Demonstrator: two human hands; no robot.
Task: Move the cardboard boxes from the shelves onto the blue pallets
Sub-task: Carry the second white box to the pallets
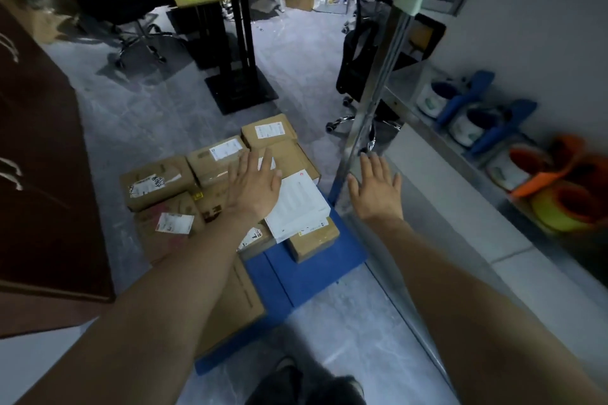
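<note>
Several labelled cardboard boxes lie packed together on a blue pallet on the floor below me. A white flat box rests tilted on top of them, over a small brown box. My left hand is stretched out above the pile with straight fingers and holds nothing. My right hand is stretched out with spread fingers beside the shelf's metal post, also holding nothing. The metal shelf on my right has a bare surface near my hand.
Orange, yellow and blue-handled scoops and tubs sit at the back of the shelf. A wooden table on a black pedestal stands beyond the pallet, with office chairs around. A dark brown cabinet stands at left. My shoe is at the bottom.
</note>
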